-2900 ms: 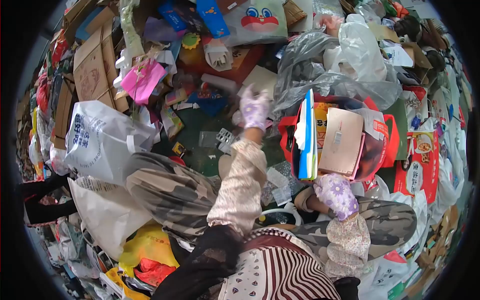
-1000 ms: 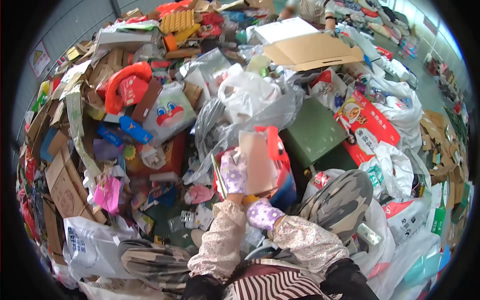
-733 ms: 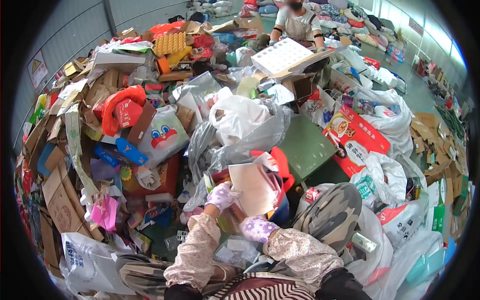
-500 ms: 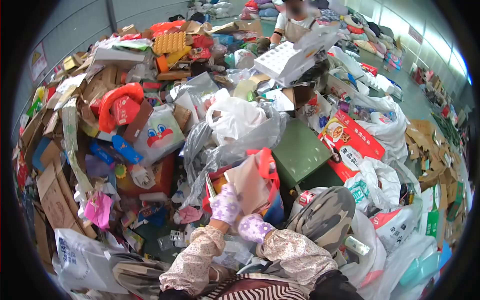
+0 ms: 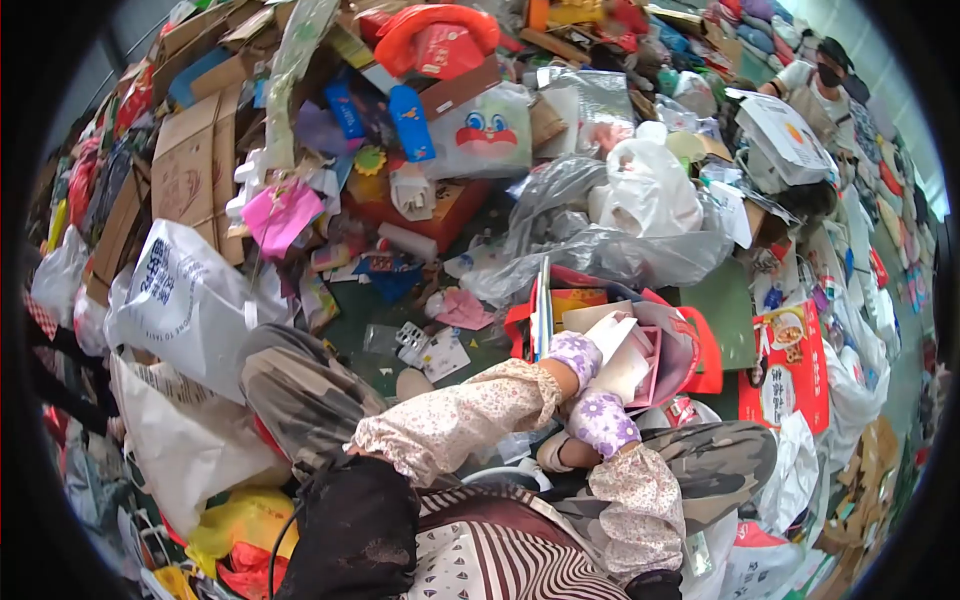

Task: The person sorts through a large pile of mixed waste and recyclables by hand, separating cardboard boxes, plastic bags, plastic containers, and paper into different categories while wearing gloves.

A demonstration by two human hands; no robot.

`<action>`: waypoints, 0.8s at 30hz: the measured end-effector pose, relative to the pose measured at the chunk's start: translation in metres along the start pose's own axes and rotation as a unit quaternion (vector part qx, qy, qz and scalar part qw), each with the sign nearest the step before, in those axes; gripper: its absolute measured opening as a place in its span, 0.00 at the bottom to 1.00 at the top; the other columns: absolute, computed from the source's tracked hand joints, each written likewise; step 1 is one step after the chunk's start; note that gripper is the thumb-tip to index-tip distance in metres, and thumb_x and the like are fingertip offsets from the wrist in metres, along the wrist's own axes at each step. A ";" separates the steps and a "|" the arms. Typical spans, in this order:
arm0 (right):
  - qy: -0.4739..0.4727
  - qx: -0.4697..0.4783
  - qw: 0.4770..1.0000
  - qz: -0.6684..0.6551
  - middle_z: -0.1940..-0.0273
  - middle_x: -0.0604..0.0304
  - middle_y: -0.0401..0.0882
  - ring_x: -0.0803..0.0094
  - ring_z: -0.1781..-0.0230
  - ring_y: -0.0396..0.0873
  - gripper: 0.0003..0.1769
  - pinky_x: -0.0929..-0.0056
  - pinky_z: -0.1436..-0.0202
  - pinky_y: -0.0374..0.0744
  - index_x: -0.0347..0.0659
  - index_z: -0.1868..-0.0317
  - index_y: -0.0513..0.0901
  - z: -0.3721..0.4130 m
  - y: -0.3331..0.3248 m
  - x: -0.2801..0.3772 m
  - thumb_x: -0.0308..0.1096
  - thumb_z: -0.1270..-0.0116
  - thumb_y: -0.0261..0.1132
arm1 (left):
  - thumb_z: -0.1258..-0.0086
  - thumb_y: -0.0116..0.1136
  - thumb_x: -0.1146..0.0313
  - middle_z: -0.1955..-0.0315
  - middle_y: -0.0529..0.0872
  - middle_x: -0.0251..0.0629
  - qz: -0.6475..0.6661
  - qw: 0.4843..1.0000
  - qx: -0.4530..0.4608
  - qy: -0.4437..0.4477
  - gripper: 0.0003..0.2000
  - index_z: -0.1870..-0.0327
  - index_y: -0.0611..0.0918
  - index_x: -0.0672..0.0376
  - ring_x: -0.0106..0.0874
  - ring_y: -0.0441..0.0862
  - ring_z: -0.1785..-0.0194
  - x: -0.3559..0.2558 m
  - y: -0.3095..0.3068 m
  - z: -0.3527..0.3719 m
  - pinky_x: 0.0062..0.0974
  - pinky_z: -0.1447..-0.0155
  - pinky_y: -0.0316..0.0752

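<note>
- White carrier bag [image 5: 185, 305], far left: blue Chinese characters, smaller line only partly legible.
- Left hand [image 5: 575, 358], flower-print glove: fingers bent at pale card [image 5: 624, 362] inside red bag [image 5: 706, 362]; grip unclear.
- Right hand [image 5: 603, 423], matching glove: at bag's near side, fingers partly hidden; cannot tell how far open.
- Red bag: in front of the knees.
- Red food box [image 5: 785, 370], right: Chinese characters, food picture.

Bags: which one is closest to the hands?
The open bag with red handles: the left hand and right hand are right at it. Other bags, like the smiley-faced one, lie farther away.
</note>
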State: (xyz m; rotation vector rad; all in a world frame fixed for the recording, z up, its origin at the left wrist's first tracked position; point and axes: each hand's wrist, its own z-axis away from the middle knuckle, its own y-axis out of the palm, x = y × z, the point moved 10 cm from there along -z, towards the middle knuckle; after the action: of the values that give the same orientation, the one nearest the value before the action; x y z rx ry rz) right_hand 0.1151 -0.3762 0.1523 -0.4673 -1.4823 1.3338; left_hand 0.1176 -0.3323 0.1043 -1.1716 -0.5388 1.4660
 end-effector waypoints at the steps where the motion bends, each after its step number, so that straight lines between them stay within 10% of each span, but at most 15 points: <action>1: 0.004 -0.004 1.000 0.000 0.67 0.49 0.82 0.54 0.63 0.81 0.11 0.58 0.59 0.77 0.41 0.64 0.84 0.000 0.000 -0.001 0.36 0.48 0.66 | 0.44 0.62 0.61 0.62 0.87 0.43 0.001 0.999 0.036 0.006 0.16 0.56 0.86 0.57 0.40 0.86 0.59 0.001 -0.004 0.009 0.35 0.52 0.78; 3: -0.002 0.015 1.000 0.003 0.66 0.49 0.82 0.54 0.61 0.80 0.12 0.58 0.57 0.77 0.41 0.63 0.84 0.002 0.010 0.001 0.36 0.48 0.66 | 0.48 0.65 0.57 0.65 0.88 0.42 0.003 0.985 0.129 0.113 0.19 0.57 0.87 0.57 0.37 0.86 0.62 0.000 -0.011 0.017 0.34 0.54 0.78; 6: -0.023 0.105 0.993 0.040 0.64 0.48 0.82 0.55 0.59 0.80 0.14 0.59 0.54 0.77 0.41 0.61 0.83 0.029 0.054 0.006 0.37 0.47 0.67 | 0.42 0.63 0.54 0.64 0.87 0.45 0.082 0.963 0.030 0.256 0.22 0.50 0.83 0.59 0.38 0.85 0.59 0.010 -0.062 0.024 0.29 0.52 0.78; 8: -0.044 0.158 0.985 0.050 0.63 0.48 0.82 0.55 0.58 0.80 0.14 0.59 0.53 0.76 0.41 0.60 0.83 0.044 0.074 0.009 0.38 0.47 0.67 | 0.42 0.63 0.56 0.70 0.87 0.43 0.546 0.830 -0.087 0.070 0.20 0.53 0.84 0.58 0.41 0.85 0.63 0.075 -0.102 0.033 0.30 0.54 0.78; 10: -0.094 0.151 0.982 0.056 0.66 0.49 0.81 0.54 0.61 0.80 0.12 0.58 0.56 0.77 0.41 0.64 0.83 0.046 0.071 0.021 0.37 0.47 0.66 | 0.43 0.63 0.55 0.66 0.86 0.44 0.437 0.807 -0.396 -0.034 0.21 0.51 0.83 0.58 0.41 0.84 0.61 0.178 -0.112 0.019 0.30 0.52 0.77; 12: -0.185 0.099 0.975 0.071 0.78 0.51 0.79 0.51 0.74 0.80 0.07 0.54 0.69 0.77 0.41 0.76 0.84 0.046 0.058 0.041 0.34 0.50 0.63 | 0.43 0.61 0.54 0.48 0.81 0.46 0.238 0.856 -0.394 -0.236 0.26 0.43 0.79 0.55 0.40 0.79 0.44 0.265 -0.096 0.022 0.36 0.44 0.74; 16: -0.159 0.138 0.977 0.032 0.76 0.51 0.80 0.54 0.70 0.80 0.09 0.57 0.62 0.77 0.40 0.77 0.82 0.042 0.062 0.037 0.37 0.47 0.62 | 0.42 0.61 0.50 0.28 0.59 0.39 0.030 0.868 -0.249 -0.429 0.33 0.33 0.69 0.47 0.46 0.51 0.25 0.389 -0.040 0.032 0.54 0.30 0.51; 20: -0.113 0.172 0.977 0.053 0.75 0.50 0.80 0.54 0.70 0.80 0.08 0.58 0.63 0.77 0.40 0.75 0.83 0.032 0.070 0.034 0.36 0.48 0.62 | 0.39 0.60 0.50 0.28 0.60 0.36 -0.164 0.831 -0.261 -0.463 0.32 0.32 0.69 0.44 0.45 0.51 0.25 0.490 0.014 0.039 0.54 0.28 0.47; 24: -0.137 0.170 0.976 0.014 0.76 0.51 0.81 0.55 0.71 0.80 0.08 0.57 0.64 0.77 0.41 0.78 0.82 0.026 0.079 0.035 0.37 0.48 0.63 | 0.37 0.54 0.60 0.36 0.73 0.43 0.045 0.861 -0.213 -0.459 0.20 0.42 0.78 0.47 0.35 0.70 0.34 0.530 0.057 0.061 0.49 0.32 0.59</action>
State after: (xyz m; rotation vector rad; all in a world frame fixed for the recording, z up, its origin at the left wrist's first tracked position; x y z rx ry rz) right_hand 0.0529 -0.3362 0.1011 -0.0857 -1.4281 1.6878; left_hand 0.1013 0.1585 -0.1113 -0.7437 -1.5415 2.0219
